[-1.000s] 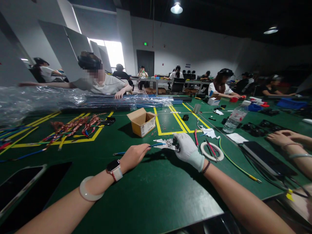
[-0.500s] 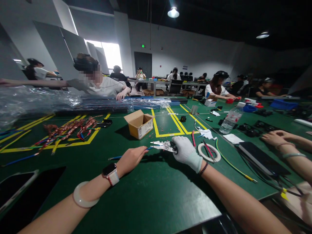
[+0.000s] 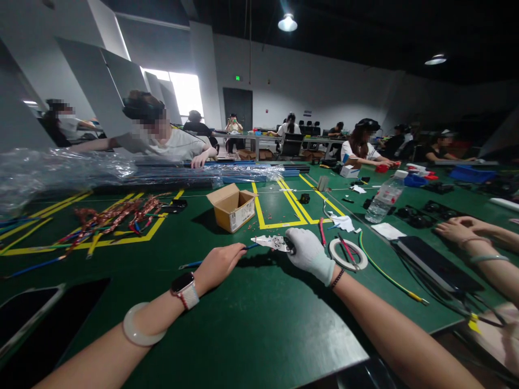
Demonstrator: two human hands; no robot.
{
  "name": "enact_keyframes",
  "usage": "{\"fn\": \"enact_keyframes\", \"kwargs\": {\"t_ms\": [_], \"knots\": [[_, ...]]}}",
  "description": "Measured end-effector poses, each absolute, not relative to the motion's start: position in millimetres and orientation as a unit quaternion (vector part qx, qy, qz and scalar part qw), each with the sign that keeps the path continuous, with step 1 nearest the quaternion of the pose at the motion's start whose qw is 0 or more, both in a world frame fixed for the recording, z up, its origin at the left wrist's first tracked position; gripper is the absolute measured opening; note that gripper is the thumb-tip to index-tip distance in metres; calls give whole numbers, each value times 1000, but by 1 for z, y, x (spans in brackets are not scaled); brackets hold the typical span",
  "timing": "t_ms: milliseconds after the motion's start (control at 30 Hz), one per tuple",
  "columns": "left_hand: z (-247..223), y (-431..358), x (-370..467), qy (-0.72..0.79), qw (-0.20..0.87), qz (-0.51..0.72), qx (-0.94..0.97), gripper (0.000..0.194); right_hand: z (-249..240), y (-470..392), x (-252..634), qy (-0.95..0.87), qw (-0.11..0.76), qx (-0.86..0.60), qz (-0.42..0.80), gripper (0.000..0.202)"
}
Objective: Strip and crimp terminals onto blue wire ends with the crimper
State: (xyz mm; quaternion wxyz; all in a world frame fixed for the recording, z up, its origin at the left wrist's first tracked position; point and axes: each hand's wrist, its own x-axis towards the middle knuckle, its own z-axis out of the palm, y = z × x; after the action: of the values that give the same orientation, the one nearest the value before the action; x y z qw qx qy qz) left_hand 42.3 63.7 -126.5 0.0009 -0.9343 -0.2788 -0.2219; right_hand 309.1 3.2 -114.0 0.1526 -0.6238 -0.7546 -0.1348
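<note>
My bare left hand point(image 3: 222, 263) is closed around a blue wire point(image 3: 191, 265). One end of that wire, with a metal lug, sticks out to the left; the other reaches right into the jaws of the wire strippers point(image 3: 272, 242). My right hand point(image 3: 307, 254), in a white glove, grips the strippers' dark handles, which its fingers mostly hide. The jaws look closed on the wire. Just beyond them stands an open cardboard box point(image 3: 234, 210). To the right of my glove lies a roll of white tape point(image 3: 334, 254) with a short red wire point(image 3: 347, 250) across it.
Copper-stranded wires point(image 3: 117, 216) lie in a heap at left. A water bottle point(image 3: 384, 198), a black power bank-like device point(image 3: 440, 265) and a yellow-green wire point(image 3: 385, 275) are at right. Clear plastic wrap point(image 3: 73, 170) covers tubes at the back. A co-worker's hands point(image 3: 466, 232) rest at right.
The stripper jaws have gone from parted to closed on the wire. My hands have barely moved. Across the table, a co-worker's outstretched arm has drawn in.
</note>
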Motion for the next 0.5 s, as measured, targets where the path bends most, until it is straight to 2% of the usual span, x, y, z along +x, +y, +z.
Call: {"fn": "enact_keyframes", "kwargs": {"t_ms": [200, 500], "knots": [[-126, 61, 45, -274, -17, -238, -932, 44, -112, 5, 311, -747, 135, -618, -206, 32], [-131, 62, 47, -304, 3, -240, -922, 40, -118, 6, 309, -724, 20, -659, -203, 51]]}}
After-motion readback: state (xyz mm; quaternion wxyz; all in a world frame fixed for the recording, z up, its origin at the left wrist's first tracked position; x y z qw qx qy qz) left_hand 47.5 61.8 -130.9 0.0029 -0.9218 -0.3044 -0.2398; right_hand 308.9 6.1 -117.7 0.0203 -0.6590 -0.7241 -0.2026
